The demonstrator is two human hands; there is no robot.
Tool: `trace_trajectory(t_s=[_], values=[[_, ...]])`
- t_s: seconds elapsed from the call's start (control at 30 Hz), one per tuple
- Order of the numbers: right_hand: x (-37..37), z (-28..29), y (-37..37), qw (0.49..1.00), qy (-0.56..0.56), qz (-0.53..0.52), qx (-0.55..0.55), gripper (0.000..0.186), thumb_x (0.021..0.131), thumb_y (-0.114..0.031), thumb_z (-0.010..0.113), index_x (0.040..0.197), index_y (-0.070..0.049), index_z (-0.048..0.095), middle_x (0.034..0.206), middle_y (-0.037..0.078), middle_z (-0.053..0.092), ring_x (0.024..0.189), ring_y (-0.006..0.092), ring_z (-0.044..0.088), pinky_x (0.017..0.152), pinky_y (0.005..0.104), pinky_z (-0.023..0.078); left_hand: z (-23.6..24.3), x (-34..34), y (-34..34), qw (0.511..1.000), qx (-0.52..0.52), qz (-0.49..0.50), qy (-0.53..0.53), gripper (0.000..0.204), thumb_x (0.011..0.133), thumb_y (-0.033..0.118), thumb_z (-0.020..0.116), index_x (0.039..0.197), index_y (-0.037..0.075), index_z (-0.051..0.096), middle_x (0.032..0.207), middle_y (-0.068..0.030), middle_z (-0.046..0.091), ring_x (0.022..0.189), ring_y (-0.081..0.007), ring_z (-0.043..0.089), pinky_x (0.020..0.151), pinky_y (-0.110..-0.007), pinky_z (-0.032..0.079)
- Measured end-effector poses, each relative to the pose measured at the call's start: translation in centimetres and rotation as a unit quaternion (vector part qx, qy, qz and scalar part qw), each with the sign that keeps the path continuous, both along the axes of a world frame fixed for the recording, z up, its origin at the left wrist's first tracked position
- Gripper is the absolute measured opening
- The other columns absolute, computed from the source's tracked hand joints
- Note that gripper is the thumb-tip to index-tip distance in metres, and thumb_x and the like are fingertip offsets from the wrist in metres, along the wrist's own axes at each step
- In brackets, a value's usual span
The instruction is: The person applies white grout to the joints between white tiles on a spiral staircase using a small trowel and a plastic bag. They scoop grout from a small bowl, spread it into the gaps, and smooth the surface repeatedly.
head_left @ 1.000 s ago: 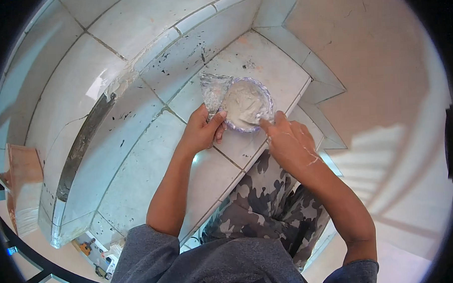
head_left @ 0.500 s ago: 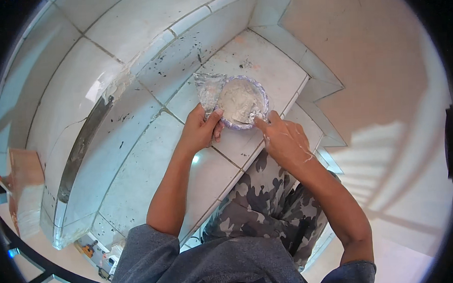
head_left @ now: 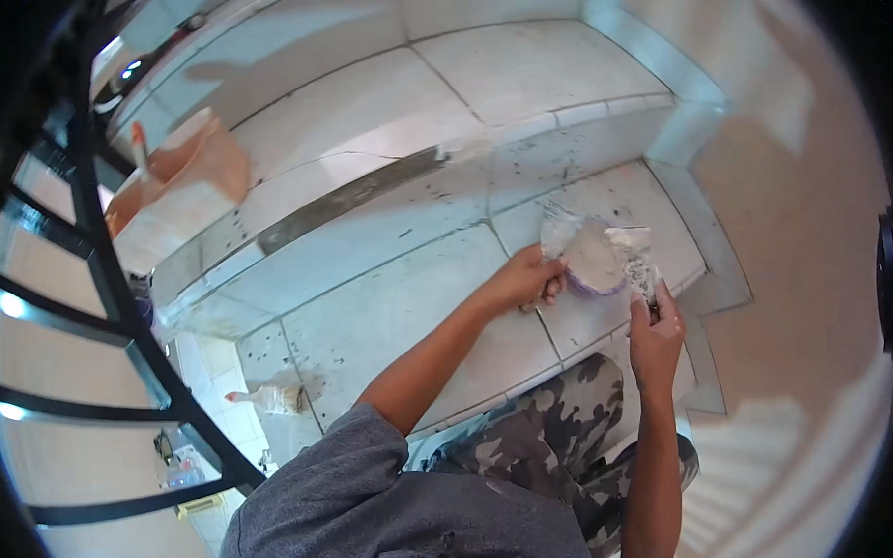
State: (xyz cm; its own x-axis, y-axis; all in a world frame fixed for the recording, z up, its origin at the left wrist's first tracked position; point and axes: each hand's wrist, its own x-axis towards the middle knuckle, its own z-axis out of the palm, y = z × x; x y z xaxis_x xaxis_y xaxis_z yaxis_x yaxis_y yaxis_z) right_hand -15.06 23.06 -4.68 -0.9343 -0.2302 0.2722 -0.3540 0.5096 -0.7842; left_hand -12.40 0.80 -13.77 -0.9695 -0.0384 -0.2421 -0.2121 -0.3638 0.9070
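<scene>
A bowl with a purple-and-white rim (head_left: 619, 286) rests on the tiled step, holding pale, thick paste (head_left: 593, 257). My left hand (head_left: 527, 278) is closed on a putty knife (head_left: 560, 228), its smeared blade standing at the bowl's left side. The fingers of that hand come close to the rim; whether they touch it I cannot tell. On the bowl's right, my right hand (head_left: 657, 342) grips a second putty knife (head_left: 629, 248) by its dark handle. White paste coats this blade, which overlaps the bowl's right edge from above.
White tiled steps (head_left: 398, 291) have a grey, untiled strip (head_left: 355, 196) along one edge. A peach-coloured container (head_left: 193, 194) with a red-handled tool stands at upper left. A paintbrush (head_left: 274, 397) lies on the lower step. Black metal railing (head_left: 123, 320) runs down the left.
The view has swung round, bringing the railing and paintbrush into sight. My right hand has raised its putty knife out of the paste, showing the coated blade. My left hand keeps hold of its knife.
</scene>
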Motion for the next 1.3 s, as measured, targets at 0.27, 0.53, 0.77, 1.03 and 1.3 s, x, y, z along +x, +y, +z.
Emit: trace_trajectory(t_s=[0.27, 0.53, 0.77, 1.03, 1.3], values=[[4.5, 1.0, -11.4, 0.935, -0.189, 0.1, -0.281, 0.035, 0.093, -0.014, 0.067, 0.12, 0.004, 0.054, 0.092, 0.008, 0.067, 0.072, 0.0125, 0.06, 0.064, 0.0286, 0.051, 2.1, 8.5, -2.1, 0.994, -0.097, -0.047, -0.031, 0.027, 0.103, 0.03, 0.056, 0.109, 0.004, 0.057, 0.085, -0.0056, 0.066, 0.058, -0.0114, 0.056, 0.051, -0.027, 0.046], [7.4, -1.2, -21.7, 0.965, 0.21, 0.093, -0.125, 0.038, 0.095, -0.003, 0.057, 0.131, 0.008, 0.051, 0.098, 0.021, 0.061, 0.082, 0.0333, 0.063, 0.075, 0.0415, 0.051, -3.0, 7.9, -4.5, 0.982, 0.06, -0.173, 0.055, 0.032, 0.102, 0.029, 0.059, 0.121, 0.004, 0.057, 0.087, -0.0022, 0.064, 0.06, -0.0064, 0.051, 0.052, -0.022, 0.042], [9.3, -2.6, -24.8, 0.955, 0.28, 0.093, -0.018, 0.043, 0.094, -0.001, 0.057, 0.137, 0.003, 0.05, 0.097, 0.021, 0.054, 0.082, 0.0381, 0.06, 0.071, 0.0441, 0.05, -1.6, 8.1, -3.9, 0.975, 0.118, -0.179, 0.062, 0.039, 0.101, 0.03, 0.061, 0.13, 0.004, 0.055, 0.089, -0.0007, 0.063, 0.06, -0.0032, 0.046, 0.052, -0.019, 0.038], [13.0, -2.4, -27.0, 0.98, 0.138, 0.145, 0.003, 0.048, 0.092, 0.0, 0.057, 0.14, 0.0, 0.049, 0.097, 0.02, 0.051, 0.083, 0.0393, 0.06, 0.069, 0.0457, 0.051, -0.8, 8.2, -3.8, 0.975, 0.117, -0.184, 0.031, 0.033, 0.105, 0.024, 0.053, 0.132, 0.005, 0.053, 0.087, -0.002, 0.061, 0.06, -0.0023, 0.044, 0.05, -0.019, 0.036], [13.9, -0.8, -24.9, 0.962, 0.163, 0.201, -0.08, 0.043, 0.089, 0.0, 0.06, 0.132, 0.0, 0.056, 0.096, 0.019, 0.054, 0.08, 0.037, 0.062, 0.067, 0.044, 0.053, -1.3, 8.2, -4.2, 0.975, 0.142, -0.172, 0.021, 0.035, 0.105, 0.023, 0.053, 0.135, 0.004, 0.051, 0.09, -0.0045, 0.06, 0.061, -0.0024, 0.044, 0.051, -0.019, 0.037]])
